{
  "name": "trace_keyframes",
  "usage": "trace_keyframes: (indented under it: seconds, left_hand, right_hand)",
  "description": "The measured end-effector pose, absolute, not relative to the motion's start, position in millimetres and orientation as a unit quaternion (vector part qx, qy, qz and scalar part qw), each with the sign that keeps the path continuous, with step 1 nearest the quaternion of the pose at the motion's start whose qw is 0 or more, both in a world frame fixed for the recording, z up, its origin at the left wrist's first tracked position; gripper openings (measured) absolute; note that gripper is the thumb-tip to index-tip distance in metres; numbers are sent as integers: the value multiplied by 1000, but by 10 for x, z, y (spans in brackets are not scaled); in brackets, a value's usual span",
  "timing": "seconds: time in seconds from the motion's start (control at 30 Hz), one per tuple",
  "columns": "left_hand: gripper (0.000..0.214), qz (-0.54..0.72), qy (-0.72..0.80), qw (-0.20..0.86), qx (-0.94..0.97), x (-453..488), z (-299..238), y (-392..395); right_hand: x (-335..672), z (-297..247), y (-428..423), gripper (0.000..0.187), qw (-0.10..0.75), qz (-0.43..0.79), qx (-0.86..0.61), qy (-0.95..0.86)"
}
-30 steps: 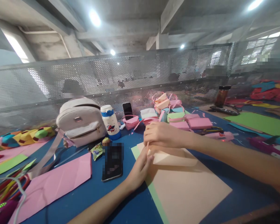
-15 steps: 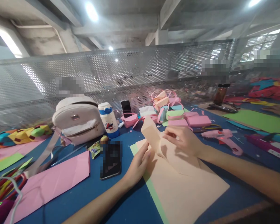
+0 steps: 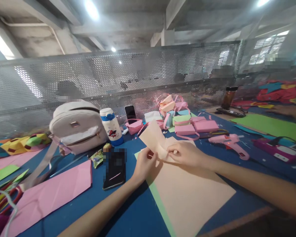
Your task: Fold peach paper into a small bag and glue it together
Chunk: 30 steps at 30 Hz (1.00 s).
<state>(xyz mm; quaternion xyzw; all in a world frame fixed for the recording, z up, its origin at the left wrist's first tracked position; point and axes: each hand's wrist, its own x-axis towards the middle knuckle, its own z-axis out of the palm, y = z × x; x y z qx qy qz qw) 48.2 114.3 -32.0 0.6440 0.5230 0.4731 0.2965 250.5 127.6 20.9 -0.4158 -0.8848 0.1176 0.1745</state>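
Note:
A folded piece of peach paper point(image 3: 153, 133) stands partly raised between my hands. My left hand point(image 3: 146, 163) pinches its lower left side, thumb and fingers closed together. On the right, my right hand point(image 3: 185, 154) grips the lower edge of the same piece with bent fingers. Below both hands lies a large flat peach sheet point(image 3: 187, 197), with a light green sheet point(image 3: 160, 202) showing along its left edge. A pink glue gun point(image 3: 230, 143) rests to the right of my right hand.
Small paper bags point(image 3: 184, 120) stand at the back. A backpack point(image 3: 76, 128), a bottle point(image 3: 111, 126) and a phone point(image 3: 115, 169) are on the left, beside pink paper point(image 3: 56, 194). Scissors point(image 3: 7, 200) lie far left. A purple device point(image 3: 277, 149) sits right; a perforated metal screen point(image 3: 128, 75) stands behind.
My left hand has closed from a flat hold into a pinch on the folded paper. My right hand has come lower and nearer to it. The raised paper leans further left.

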Motion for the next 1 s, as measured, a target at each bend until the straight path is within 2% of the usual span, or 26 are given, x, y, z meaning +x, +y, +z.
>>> trace_keyframes:
  seconds: [0.1,0.23,0.47,0.73,1.0]
  left_hand:
    - [26,477,509,314,644,460,-289,1082]
    - [28,473,487,331,655,465,-278,996]
    - [21,461,474,268,701,409,-203,955]
    - [11,411,425,193,783,383,-137,891]
    - [16,392,403,187,806,309,-86,912]
  right_hand:
    - [2486,314,1349,18,184,190,-386,-884]
    - [2409,298,1403,22,190,275,-335,-881]
    - [2343,221,1452,21,193,347,-293,-870]
    - [2300,294,1523,20,189,386,-223,-875]
    - [2312,394,1537,20,162,354,-227,-893]
